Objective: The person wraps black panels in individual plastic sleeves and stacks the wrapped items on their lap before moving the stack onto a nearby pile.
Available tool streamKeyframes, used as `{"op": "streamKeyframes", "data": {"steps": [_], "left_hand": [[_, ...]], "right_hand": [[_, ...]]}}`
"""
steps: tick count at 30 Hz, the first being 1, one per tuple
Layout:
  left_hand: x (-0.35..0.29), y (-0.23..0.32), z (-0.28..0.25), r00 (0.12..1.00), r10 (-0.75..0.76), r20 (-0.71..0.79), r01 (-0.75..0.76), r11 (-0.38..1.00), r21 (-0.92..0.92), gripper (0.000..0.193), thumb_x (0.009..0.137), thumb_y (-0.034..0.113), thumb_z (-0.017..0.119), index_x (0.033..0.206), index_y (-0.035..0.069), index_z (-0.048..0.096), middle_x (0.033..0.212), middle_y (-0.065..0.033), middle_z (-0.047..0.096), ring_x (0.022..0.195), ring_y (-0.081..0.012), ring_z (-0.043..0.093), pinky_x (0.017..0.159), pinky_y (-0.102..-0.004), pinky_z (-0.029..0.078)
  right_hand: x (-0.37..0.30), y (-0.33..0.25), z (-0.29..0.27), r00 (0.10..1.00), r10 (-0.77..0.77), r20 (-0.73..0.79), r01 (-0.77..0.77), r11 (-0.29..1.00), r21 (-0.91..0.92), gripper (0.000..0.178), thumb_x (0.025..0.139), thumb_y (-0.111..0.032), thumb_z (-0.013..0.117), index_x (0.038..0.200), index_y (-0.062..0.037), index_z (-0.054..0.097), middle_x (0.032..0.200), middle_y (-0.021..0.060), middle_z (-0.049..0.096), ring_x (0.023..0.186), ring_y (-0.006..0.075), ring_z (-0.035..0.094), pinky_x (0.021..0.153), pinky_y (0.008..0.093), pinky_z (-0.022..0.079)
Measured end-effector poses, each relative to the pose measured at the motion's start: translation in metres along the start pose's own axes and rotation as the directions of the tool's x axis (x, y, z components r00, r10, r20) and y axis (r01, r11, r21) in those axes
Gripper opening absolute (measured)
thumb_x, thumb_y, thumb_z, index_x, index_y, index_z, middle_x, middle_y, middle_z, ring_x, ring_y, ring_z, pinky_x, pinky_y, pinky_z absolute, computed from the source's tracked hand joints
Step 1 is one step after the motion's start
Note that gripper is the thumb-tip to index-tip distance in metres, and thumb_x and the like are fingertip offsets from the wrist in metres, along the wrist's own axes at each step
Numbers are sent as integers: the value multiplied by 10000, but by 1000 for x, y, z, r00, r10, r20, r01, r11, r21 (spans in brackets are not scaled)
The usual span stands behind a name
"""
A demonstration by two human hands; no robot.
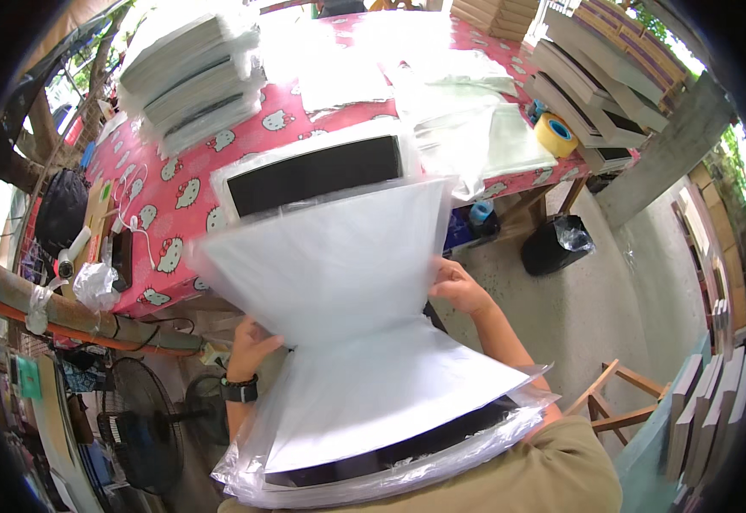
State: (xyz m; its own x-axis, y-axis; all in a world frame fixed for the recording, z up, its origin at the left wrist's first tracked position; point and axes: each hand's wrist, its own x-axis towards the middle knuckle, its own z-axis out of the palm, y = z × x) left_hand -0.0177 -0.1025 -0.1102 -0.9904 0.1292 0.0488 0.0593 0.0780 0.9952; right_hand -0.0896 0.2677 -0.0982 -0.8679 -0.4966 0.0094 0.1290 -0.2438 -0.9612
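Two hands (461,288) (255,348) seemingly pinch white sheeting (339,261) between them.

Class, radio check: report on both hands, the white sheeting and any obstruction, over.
Left hand, right hand holding opposite edges. White sheeting narrowest between them. Far end blurred, blocking part of black panel from view.

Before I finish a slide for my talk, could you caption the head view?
Left hand and right hand hold white sheeting at its edges beside a pink-covered table.
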Motion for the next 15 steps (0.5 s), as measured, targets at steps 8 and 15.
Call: {"op": "streamKeyframes", "data": {"steps": [8, 15], "left_hand": [[-20, -25, 18, 965, -114, 236, -30, 847, 530, 155, 753, 137, 579, 887, 119, 654, 738, -46, 535, 696, -165, 532, 648, -232, 413], [-18, -55, 9, 910, -355, 214, 11, 537, 843, 199, 754, 94, 542, 941, 77, 604, 771, -93, 546, 735, -203, 543, 653, -281, 424]], "right_hand": [[-31, 66, -5, 986, 158, 52, -94, 787, -610, 233, 728, -98, 530, 934, -40, 621, 903, 130, 598, 877, 220, 557, 803, 297, 414], [-16, 58, -46, 943, 332, 31, -265, 801, -537, 264, 671, -60, 512, 904, -13, 626, 891, 77, 621, 801, 168, 575, 740, 273, 446]]}}
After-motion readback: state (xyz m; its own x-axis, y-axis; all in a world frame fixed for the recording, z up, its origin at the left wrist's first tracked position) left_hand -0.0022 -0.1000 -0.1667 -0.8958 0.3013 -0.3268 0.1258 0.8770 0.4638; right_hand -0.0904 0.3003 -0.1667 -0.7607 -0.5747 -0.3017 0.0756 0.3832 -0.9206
